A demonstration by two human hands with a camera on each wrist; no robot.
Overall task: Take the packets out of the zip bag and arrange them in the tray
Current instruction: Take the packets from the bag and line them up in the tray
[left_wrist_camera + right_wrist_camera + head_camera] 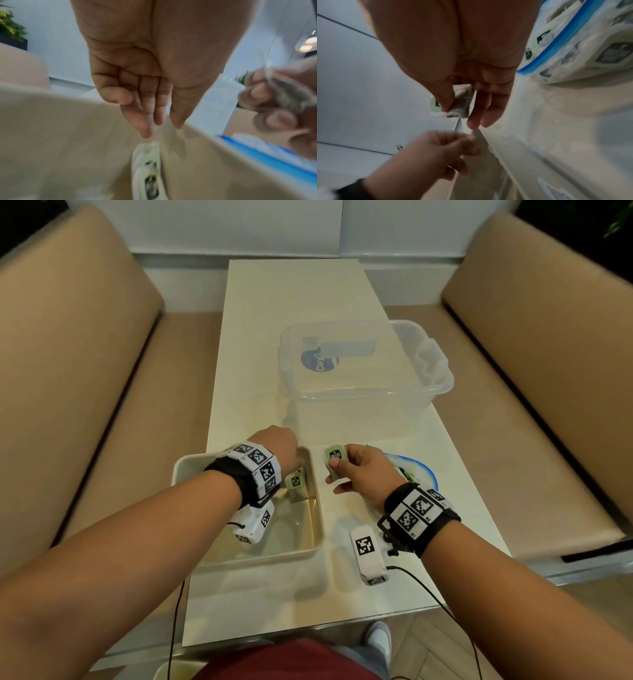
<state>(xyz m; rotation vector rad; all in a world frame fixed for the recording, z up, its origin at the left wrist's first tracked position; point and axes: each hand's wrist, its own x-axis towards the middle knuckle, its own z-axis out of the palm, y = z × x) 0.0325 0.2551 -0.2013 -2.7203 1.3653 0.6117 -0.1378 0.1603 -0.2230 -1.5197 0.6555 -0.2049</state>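
Nearest you, low in the frame, the shallow beige metal tray (317,529) holds one small green-labelled packet (296,481) standing on edge against its right wall. It could topple if you brush it on the way out, since your left hand (278,446) hangs just above it, its fingers (145,121) loosely straight and holding nothing. Just right of the tray, at mid-frame, your right hand (359,470) pinches a second green-labelled packet (334,462) between thumb and fingers (477,112), upright and clear of the pale table (291,302). A light pinch may let it slip short of the tray. The blue-zippered clear bag (423,470), with more packets inside, lies behind that hand. Further up the frame sits a clear plastic tub (442,385).
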